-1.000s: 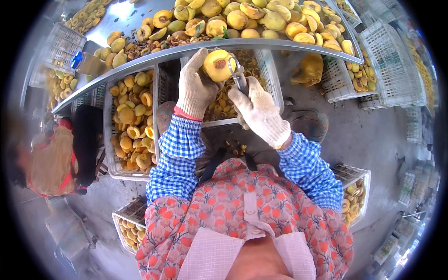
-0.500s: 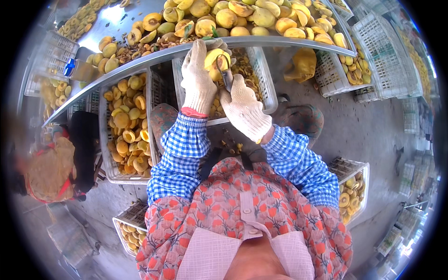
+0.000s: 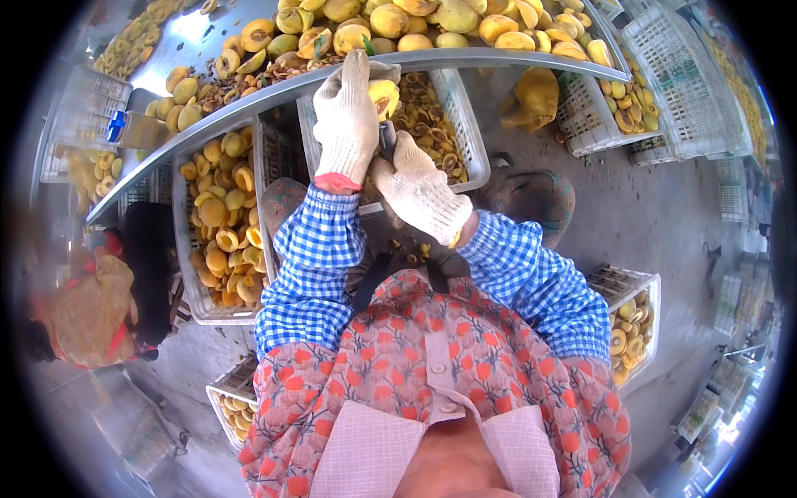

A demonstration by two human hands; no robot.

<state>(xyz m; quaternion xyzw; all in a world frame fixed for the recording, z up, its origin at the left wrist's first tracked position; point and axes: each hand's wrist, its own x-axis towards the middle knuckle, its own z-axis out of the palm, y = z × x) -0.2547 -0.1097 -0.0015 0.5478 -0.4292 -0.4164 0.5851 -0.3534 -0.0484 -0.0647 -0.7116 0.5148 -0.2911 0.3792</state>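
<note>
Both hands wear cream knitted gloves. My left hand (image 3: 347,120) is closed around a yellow peach (image 3: 383,97), just in front of the table's metal edge. My right hand (image 3: 419,187) grips the dark handle of a hooked pitting knife (image 3: 387,139), close below the fruit. The knife's curved blade does not show clearly at the peach. Under my hands stands a white plastic crate (image 3: 473,137) holding many small brown-yellow pieces. Past the metal edge, whole and cut yellow peaches (image 3: 390,21) are heaped on the metal table (image 3: 195,50).
Left of my legs is a white crate (image 3: 184,274) full of halved peaches. More crates stand at the right (image 3: 589,133) and behind me (image 3: 652,332). A yellow bag (image 3: 534,100) lies under the table. Another person (image 3: 100,307) sits at the far left.
Both hands have shifted slightly up and left in the picture. The knife's hooked blade showed over the peach before; now it is mostly hidden, and the peach is more covered by my left hand.
</note>
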